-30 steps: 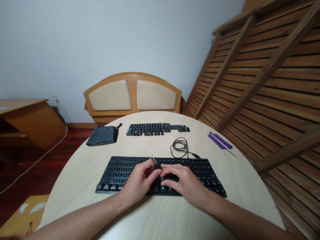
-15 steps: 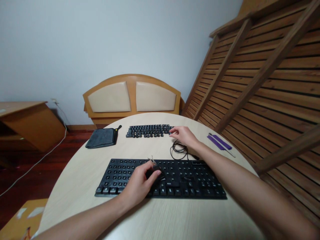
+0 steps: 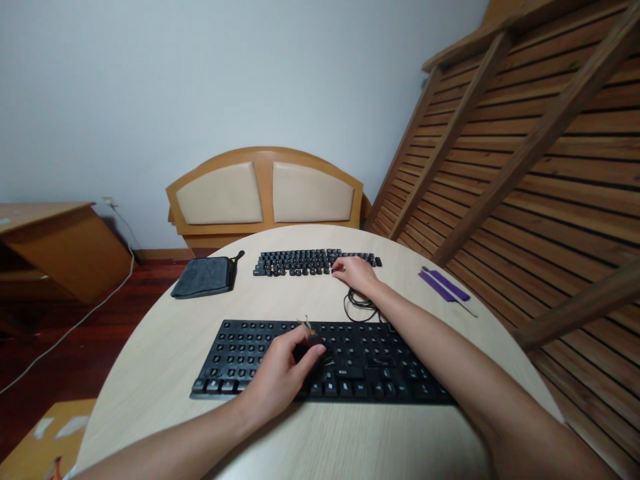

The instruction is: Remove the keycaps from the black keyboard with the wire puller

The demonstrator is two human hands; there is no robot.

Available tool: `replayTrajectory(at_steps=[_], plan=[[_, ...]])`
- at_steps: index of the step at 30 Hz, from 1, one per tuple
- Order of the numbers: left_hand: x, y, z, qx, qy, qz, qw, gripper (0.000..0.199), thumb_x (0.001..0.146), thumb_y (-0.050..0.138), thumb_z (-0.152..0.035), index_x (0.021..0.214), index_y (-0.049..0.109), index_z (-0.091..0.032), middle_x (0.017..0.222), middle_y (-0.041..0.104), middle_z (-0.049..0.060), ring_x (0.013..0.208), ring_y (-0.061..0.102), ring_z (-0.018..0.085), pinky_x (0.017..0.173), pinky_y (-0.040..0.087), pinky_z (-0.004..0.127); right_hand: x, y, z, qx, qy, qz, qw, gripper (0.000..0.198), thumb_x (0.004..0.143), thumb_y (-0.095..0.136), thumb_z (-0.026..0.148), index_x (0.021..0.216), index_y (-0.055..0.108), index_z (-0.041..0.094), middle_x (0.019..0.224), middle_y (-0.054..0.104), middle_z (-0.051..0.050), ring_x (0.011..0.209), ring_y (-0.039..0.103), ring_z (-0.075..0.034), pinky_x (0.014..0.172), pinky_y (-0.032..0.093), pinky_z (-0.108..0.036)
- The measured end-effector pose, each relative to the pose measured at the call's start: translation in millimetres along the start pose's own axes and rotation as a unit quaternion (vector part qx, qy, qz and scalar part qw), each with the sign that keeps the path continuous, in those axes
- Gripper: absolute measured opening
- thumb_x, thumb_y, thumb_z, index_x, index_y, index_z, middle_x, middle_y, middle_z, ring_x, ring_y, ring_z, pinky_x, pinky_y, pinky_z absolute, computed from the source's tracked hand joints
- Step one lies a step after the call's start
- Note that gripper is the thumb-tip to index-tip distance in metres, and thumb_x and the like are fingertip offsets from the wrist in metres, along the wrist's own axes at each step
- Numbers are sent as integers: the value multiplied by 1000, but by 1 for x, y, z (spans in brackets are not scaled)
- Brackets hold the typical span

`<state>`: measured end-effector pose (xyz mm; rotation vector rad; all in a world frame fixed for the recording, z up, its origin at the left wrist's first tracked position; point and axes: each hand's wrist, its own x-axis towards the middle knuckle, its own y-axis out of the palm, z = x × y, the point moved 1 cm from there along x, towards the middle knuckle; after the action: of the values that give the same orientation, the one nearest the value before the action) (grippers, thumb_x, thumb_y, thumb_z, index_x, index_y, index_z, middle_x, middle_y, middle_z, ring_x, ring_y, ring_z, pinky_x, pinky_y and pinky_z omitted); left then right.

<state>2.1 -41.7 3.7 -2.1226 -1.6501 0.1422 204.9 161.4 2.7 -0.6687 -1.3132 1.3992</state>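
A black keyboard [image 3: 350, 370] lies across the near part of the table, with many of its key positions stripped of caps. Over its middle, my left hand [image 3: 283, 370] is closed around a keycap puller [image 3: 314, 339] whose thin wire ends point up and away. Farther back, loose black keycaps [image 3: 293, 260] are laid out in rows. My right hand [image 3: 356, 273] reaches to the front edge of these rows, thumb and fingers pinched on a small dark keycap [image 3: 335, 270]. Part of the rows is hidden behind this hand.
A coiled black cable [image 3: 357, 310] lies behind the keyboard, under my right wrist. A dark grey pouch [image 3: 203, 277] rests at the left of the round table [image 3: 145, 360]. Purple strips [image 3: 445, 285] and a thin metal tool [image 3: 465, 305] lie at the right.
My right hand has moved left and slightly toward me along the keycap rows, uncovering keycaps at their right end. My left hand stays over the keyboard with the puller.
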Motion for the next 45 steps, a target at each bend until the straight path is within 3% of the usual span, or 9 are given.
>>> replayTrajectory(at_steps=[9, 14, 19, 23, 26, 31, 36, 40, 45], plan=[[0, 1, -4, -17, 1, 6, 1000, 15, 93, 55, -26, 87, 64, -16, 86, 69, 4, 83, 58, 19, 75, 44, 31, 1, 2, 2, 13, 5, 2, 1000, 24, 81, 70, 35, 104, 70, 27, 97, 74, 0, 94, 67, -20, 73, 46, -26], [0, 2, -3, -9, -5, 7, 1000, 17, 94, 53, -28, 91, 65, -16, 89, 69, 5, 83, 59, 20, 76, 45, 33, -9, -17, 9, 30, -4, -8, 1000, 30, 80, 70, 28, 109, 68, 24, 97, 73, -2, 91, 66, -20, 73, 46, -26], [-1, 1, -2, -2, 2, 10, 1000, 19, 94, 52, -29, 90, 65, -16, 85, 68, 6, 80, 59, 20, 73, 45, 32, -54, -50, 25, 64, -61, -1, 996, 20, 85, 64, 28, 104, 69, 24, 92, 73, 0, 82, 65, -16, 72, 45, -24], [-2, 3, -5, 22, 11, 10, 1000, 19, 94, 53, -29, 88, 64, -16, 82, 68, 4, 77, 58, 19, 70, 44, 30, -110, -67, 39, 143, -193, 93, 966, 15, 88, 63, 32, 93, 72, 21, 89, 72, -3, 81, 64, -17, 76, 46, -28], [0, 5, -9, 57, 14, 10, 998, 19, 93, 53, -29, 85, 64, -15, 75, 65, 3, 69, 56, 17, 63, 42, 28, -144, -69, 45, 179, -227, 148, 946, 19, 85, 68, 38, 95, 72, 22, 92, 71, -3, 90, 63, -19, 82, 46, -31], [8, 10, -16, 99, 36, 21, 994, 20, 92, 54, -28, 79, 62, -15, 67, 62, 1, 61, 54, 15, 57, 40, 26, -170, -60, 48, 217, -229, 155, 936, 31, 79, 75, 40, 103, 69, 21, 100, 69, -4, 98, 59, -21, 87, 46, -33], [9, 12, -14, 95, 30, 2, 995, 24, 93, 54, -31, 75, 59, -16, 65, 61, 1, 59, 53, 14, 54, 38, 25, -177, -53, 50, 241, -209, 139, 938, 23, 83, 72, 38, 97, 70, 21, 102, 68, -4, 100, 57, -20, 89, 44, -32], [4, 13, -10, 31, 17, 16, 999, 18, 91, 57, -31, 88, 63, -14, 67, 61, 1, 60, 54, 14, 57, 42, 25, -180, -51, 53, 238, -192, 125, 944, 19, 84, 72, 36, 96, 70, 21, 100, 69, -4, 100, 56, -21, 88, 44, -33], [1, 17, -7, -76, -30, 35, 996, 29, 86, 64, -34, 105, 65, -13, 69, 62, 0, 60, 57, 13, 58, 45, 25, -180, -49, 55, 242, -189, 122, 944, 18, 85, 70, 37, 95, 71, 22, 100, 69, -4, 101, 55, -21, 89, 44, -34]])
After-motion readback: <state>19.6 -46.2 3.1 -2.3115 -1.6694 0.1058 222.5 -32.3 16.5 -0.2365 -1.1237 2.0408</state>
